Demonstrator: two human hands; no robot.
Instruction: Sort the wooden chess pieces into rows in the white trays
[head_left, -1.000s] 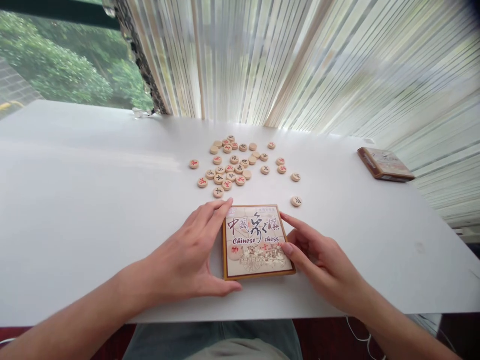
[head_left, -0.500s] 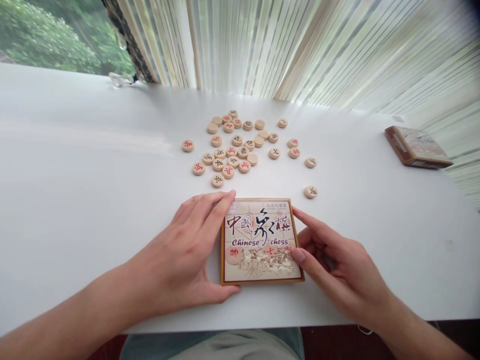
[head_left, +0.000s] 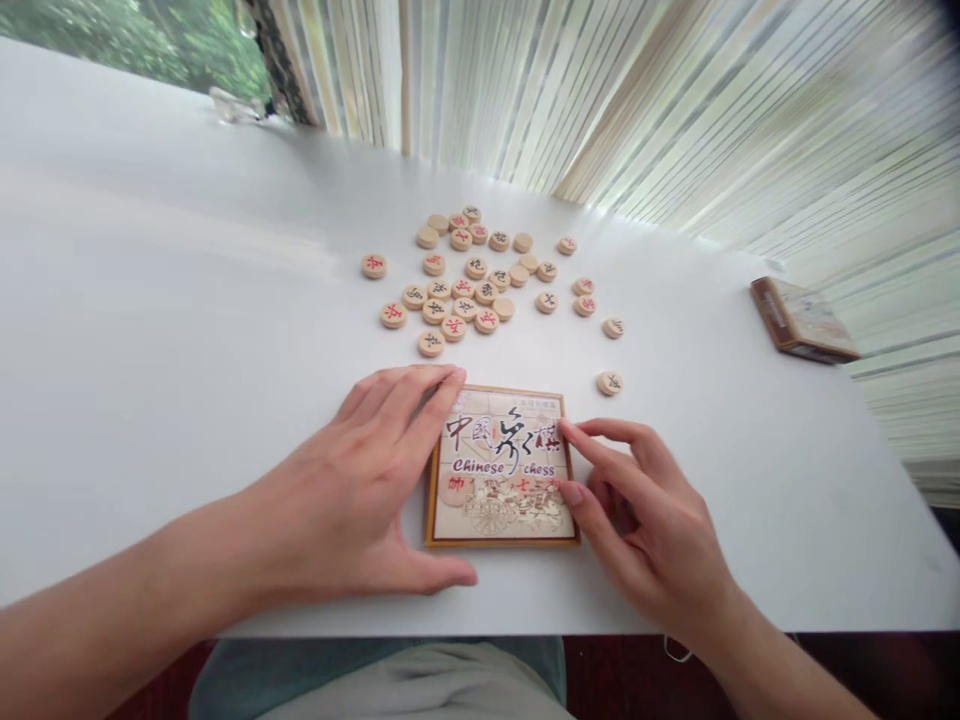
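A flat square Chinese chess box (head_left: 499,465) lies on the white table with its printed face up. My left hand (head_left: 367,475) is along its left side, fingers stretched to the far left corner. The left thumb sticks out just in front of the near edge, apart from the box. My right hand (head_left: 645,510) holds the right edge, index fingertip near the far right corner and thumb lower on that side; its other fingers are curled and partly hidden. Beyond the box, round wooden chess pieces (head_left: 465,308) lie scattered, with red or black characters or blank tops.
A second, similar box (head_left: 806,318) lies at the far right of the white table (head_left: 187,400). One piece (head_left: 610,383) sits close beyond my right hand. String curtains (head_left: 480,90) hang along the back, and a clear glass-like object (head_left: 236,106) stands at the back left.
My left thumb has come away from the box's near edge. My right index finger has moved onto the top near the right edge. The view has shifted and tilted slightly.
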